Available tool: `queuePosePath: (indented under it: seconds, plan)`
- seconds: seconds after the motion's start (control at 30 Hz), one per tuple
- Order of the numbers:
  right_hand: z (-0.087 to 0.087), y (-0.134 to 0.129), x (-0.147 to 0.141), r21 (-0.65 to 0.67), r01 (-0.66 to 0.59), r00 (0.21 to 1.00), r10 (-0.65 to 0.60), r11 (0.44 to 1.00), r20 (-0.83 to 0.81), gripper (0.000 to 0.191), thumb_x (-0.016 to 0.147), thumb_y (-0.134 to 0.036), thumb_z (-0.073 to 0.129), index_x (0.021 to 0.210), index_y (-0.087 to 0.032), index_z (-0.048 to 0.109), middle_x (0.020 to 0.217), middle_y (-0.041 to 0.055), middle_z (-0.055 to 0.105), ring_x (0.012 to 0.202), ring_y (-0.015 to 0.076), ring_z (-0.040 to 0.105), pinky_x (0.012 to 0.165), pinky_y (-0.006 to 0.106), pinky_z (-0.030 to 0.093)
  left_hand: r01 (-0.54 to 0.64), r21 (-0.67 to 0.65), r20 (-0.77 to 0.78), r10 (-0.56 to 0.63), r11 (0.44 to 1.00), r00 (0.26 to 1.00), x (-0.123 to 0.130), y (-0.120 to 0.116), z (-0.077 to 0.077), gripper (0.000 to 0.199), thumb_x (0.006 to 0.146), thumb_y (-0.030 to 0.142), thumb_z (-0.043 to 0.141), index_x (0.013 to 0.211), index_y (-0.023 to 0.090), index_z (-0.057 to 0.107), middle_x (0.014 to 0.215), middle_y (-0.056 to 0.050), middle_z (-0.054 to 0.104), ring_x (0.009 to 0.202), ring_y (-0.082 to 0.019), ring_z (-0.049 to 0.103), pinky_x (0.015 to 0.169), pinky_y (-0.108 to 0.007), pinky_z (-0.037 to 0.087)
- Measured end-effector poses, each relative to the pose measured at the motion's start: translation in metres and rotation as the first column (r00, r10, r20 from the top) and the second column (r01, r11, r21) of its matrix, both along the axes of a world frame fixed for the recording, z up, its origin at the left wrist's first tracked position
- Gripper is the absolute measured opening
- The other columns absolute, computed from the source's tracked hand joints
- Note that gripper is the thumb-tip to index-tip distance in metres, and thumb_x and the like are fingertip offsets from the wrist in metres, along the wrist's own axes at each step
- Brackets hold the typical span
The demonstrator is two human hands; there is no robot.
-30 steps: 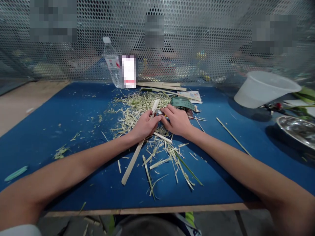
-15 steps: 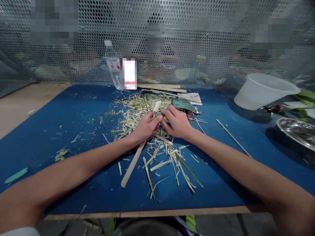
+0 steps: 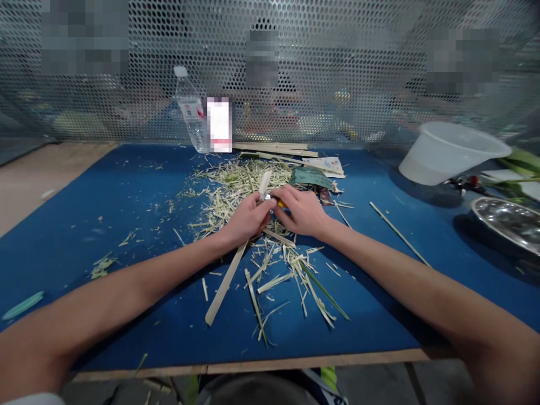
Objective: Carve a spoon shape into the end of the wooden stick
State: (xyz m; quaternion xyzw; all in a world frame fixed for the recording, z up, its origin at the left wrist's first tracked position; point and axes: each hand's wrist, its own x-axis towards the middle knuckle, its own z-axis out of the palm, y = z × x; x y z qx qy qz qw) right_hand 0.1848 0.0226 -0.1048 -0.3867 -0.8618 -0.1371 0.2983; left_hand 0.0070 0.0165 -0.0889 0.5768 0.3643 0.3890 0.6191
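Print: red marks on the label of the bottle (image 3: pixel 192 112), blue and red on the white packet (image 3: pixel 327 164) — all too small to read; the phone (image 3: pixel 219 125) is blurred out.
Change: more yellow shows on the tool (image 3: pixel 281 203) than a second ago, and the pale strip (image 3: pixel 226 284) pokes a touch nearer at its near end.
Left hand: here it is (image 3: pixel 250 216), fingers closed round the strip.
Right hand: fingers curled (image 3: pixel 301 211) round the tool, its metal part close by the left thumb; exact grip hidden.
Strip: slanting from far right to near left through the left hand, mid-table, over the shavings (image 3: pixel 228 194).
Far side: green wrapper (image 3: pixel 311 178) just beyond the right hand.
Right: clear plastic tub (image 3: pixel 451 154) — metal bowl (image 3: pixel 508 222) nearer.
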Motion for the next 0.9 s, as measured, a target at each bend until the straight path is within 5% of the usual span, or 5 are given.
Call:
queuePosePath:
  seconds: [0.47,0.9]
  plan:
    - [0.0019,-0.0009,-0.0004,0.047,0.077,0.997,-0.078,0.996,0.003,0.032,0.098,-0.038,0.041,0.109,-0.015,0.061,0.094,0.0090,0.065,0.078,0.0176,0.059,0.062,0.029,0.037,-0.002,0.006,0.008,0.002,1.000,1.000,0.0009,-0.0015,0.0028,0.020,0.092,0.029,0.055,0.078,0.022,0.042,0.044,0.010,0.038,0.031,-0.004,0.029,0.032,-0.018,0.022]
    - [0.0035,-0.0013,0.0002,-0.064,0.082,0.996,-0.081,0.995,0.024,0.038,0.102,-0.038,0.032,0.117,-0.016,0.059,0.097,0.0081,0.066,0.079,0.0175,0.059,0.060,0.030,0.035,0.009,0.014,0.007,-0.009,1.000,1.000,0.0015,0.0000,0.0006,0.019,0.090,0.032,0.058,0.082,0.022,0.045,0.042,0.011,0.037,0.030,-0.004,0.027,0.032,-0.019,0.021]
